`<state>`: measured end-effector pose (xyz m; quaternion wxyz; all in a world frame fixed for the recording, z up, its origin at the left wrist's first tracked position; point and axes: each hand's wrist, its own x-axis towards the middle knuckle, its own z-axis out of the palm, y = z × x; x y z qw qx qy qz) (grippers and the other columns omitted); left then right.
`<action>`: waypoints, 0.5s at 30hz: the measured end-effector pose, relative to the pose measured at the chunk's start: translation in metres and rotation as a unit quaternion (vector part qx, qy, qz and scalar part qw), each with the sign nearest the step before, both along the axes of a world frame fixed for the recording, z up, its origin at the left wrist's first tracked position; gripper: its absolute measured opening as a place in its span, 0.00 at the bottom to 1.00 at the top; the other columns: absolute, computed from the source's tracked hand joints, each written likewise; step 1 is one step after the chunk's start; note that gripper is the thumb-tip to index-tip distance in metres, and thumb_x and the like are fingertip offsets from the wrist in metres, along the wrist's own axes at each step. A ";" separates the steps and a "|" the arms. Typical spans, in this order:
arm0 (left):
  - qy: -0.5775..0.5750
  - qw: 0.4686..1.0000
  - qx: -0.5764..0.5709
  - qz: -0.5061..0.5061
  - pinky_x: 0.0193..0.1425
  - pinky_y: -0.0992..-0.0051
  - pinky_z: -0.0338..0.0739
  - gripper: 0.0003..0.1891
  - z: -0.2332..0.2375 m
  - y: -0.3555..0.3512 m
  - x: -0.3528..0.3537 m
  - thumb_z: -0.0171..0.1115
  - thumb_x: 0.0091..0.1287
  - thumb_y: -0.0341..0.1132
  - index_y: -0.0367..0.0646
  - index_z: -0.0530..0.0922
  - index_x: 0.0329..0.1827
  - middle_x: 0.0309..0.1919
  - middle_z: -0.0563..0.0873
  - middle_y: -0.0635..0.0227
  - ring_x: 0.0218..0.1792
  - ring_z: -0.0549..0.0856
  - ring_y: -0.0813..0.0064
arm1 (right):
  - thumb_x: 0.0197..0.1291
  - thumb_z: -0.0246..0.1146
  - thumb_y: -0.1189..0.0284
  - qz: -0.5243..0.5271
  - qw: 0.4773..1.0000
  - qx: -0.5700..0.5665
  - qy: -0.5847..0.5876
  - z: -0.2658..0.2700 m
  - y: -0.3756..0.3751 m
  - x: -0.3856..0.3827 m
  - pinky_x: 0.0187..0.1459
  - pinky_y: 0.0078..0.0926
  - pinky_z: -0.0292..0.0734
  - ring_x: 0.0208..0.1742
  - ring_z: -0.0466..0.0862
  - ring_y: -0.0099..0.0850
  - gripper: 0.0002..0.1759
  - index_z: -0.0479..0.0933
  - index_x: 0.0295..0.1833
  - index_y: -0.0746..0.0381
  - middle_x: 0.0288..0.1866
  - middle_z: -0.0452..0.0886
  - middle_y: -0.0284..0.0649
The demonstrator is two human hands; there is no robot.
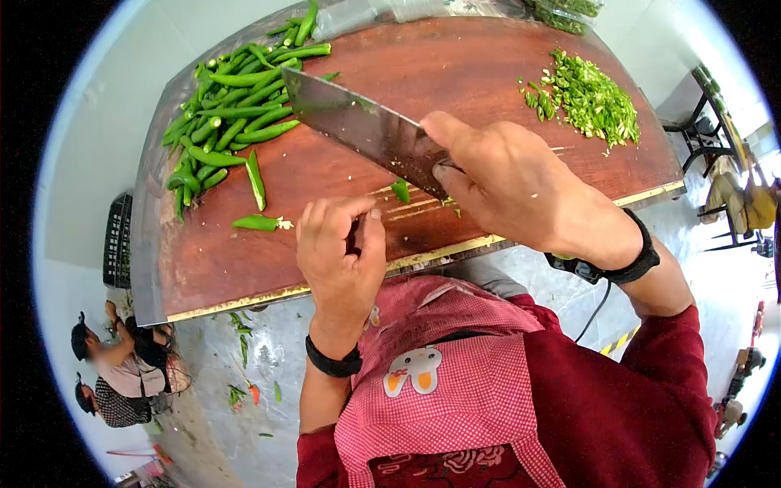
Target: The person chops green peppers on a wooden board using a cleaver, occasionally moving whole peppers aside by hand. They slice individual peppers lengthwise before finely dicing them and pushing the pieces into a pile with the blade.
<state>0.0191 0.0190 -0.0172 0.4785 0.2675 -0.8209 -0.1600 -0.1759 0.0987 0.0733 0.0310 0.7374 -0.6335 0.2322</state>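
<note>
My right hand point(508, 183) grips a wide-bladed cleaver point(354, 122), its blade slanting up to the left above the red-brown table. Below the blade lies a small piece of green pepper point(400, 191) beside pale cut marks. Near the table's front edge, my left hand point(342, 248) is closed, fingers curled and thumb against the forefinger; anything inside it is hidden. Just left of it rests a cut green pepper point(256, 222) with exposed seeds. A split pepper point(255, 180) lies a little farther back, by the heap of whole green peppers point(236, 102).
Chopped green pepper point(594, 102) is piled at the table's back right. Clear plastic packaging point(346, 16) and a container of greens point(565, 12) stand along the far edge. Two people point(122, 374) sit low at left. Pepper scraps point(242, 337) litter the floor.
</note>
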 end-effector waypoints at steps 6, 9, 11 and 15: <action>-0.042 0.999 -0.011 -0.022 0.49 0.67 0.74 0.06 0.008 0.001 -0.003 0.70 0.60 0.25 0.42 0.85 0.39 0.35 0.85 0.64 0.40 0.83 0.62 | 0.61 0.60 0.77 0.012 0.998 0.053 0.025 -0.001 -0.010 0.006 0.29 0.52 0.81 0.31 0.86 0.58 0.12 0.71 0.47 0.70 0.28 0.83 0.58; -0.062 0.998 -0.001 -0.014 0.49 0.66 0.72 0.06 0.008 0.002 -0.004 0.71 0.59 0.27 0.44 0.86 0.38 0.36 0.85 0.66 0.41 0.83 0.62 | 0.62 0.60 0.76 0.023 0.998 0.060 -0.010 -0.005 -0.015 0.001 0.33 0.56 0.80 0.33 0.84 0.61 0.12 0.71 0.48 0.70 0.28 0.83 0.59; -0.083 0.996 -0.011 -0.005 0.47 0.66 0.71 0.06 0.006 0.002 -0.003 0.71 0.59 0.27 0.45 0.86 0.38 0.35 0.85 0.67 0.41 0.82 0.63 | 0.62 0.59 0.76 0.035 0.997 0.052 -0.045 -0.007 -0.013 -0.002 0.34 0.58 0.79 0.34 0.84 0.63 0.12 0.71 0.48 0.70 0.29 0.82 0.59; -0.081 0.997 -0.018 -0.004 0.46 0.65 0.71 0.06 0.004 0.001 -0.004 0.71 0.59 0.28 0.46 0.87 0.39 0.36 0.86 0.67 0.40 0.82 0.63 | 0.63 0.59 0.74 0.025 0.996 0.060 -0.060 0.007 -0.005 -0.007 0.38 0.59 0.78 0.37 0.83 0.63 0.12 0.71 0.50 0.67 0.31 0.83 0.58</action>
